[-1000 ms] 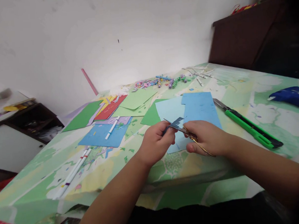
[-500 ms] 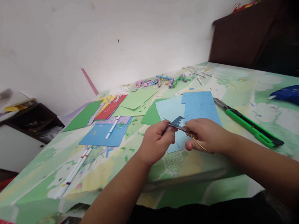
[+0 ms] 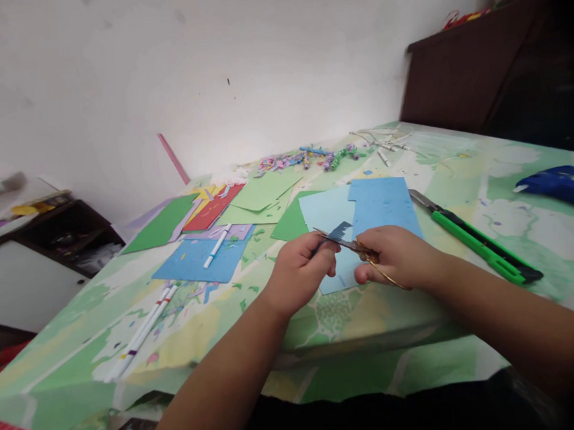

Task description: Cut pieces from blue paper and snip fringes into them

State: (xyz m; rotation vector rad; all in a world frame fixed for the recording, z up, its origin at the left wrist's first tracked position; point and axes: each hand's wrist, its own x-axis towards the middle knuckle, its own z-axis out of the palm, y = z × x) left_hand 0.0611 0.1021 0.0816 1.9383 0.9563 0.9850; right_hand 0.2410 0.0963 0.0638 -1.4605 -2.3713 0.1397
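Green cutter (image 3: 478, 240) obstructs right; passage between it and blue tool (image 3: 557, 186).

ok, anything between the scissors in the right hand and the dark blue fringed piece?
Nothing visible: the scissors, in the right hand, lie across the dark blue fringed piece, which the left hand pinches.

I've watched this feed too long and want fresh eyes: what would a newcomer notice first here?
Probably the bright green box cutter, lying slanted right of the large blue sheet, metal tip pointing away from the person. Next, in the middle, the right hand holds gold-handled scissors at a dark blue fringed piece pinched in the left hand. Farther back on the left, a red sheet stands out.
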